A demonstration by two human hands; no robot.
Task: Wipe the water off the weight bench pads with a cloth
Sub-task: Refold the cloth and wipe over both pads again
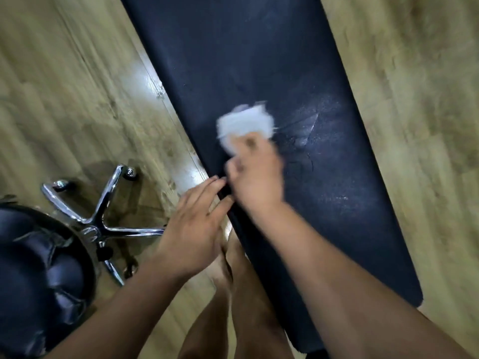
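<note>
The long black weight bench pad (pixel 259 60) runs from the top middle down to the lower right. A crumpled white cloth (pixel 245 123) lies on the pad near its left side, and my right hand (pixel 255 172) grips its near end; both are blurred by motion. To the right of the cloth the pad shows a pale wet sheen and cracked, worn patches (pixel 305 130). My left hand (pixel 195 224) rests with straight fingers on the pad's left edge, just below the right hand.
A black round stool seat (pixel 39 275) with a chrome five-leg base on castors (pixel 103 216) stands on the wooden floor (pixel 64 86) at the lower left. My bare legs (pixel 233 294) stand against the bench's left edge. More floor shows to the right of the bench.
</note>
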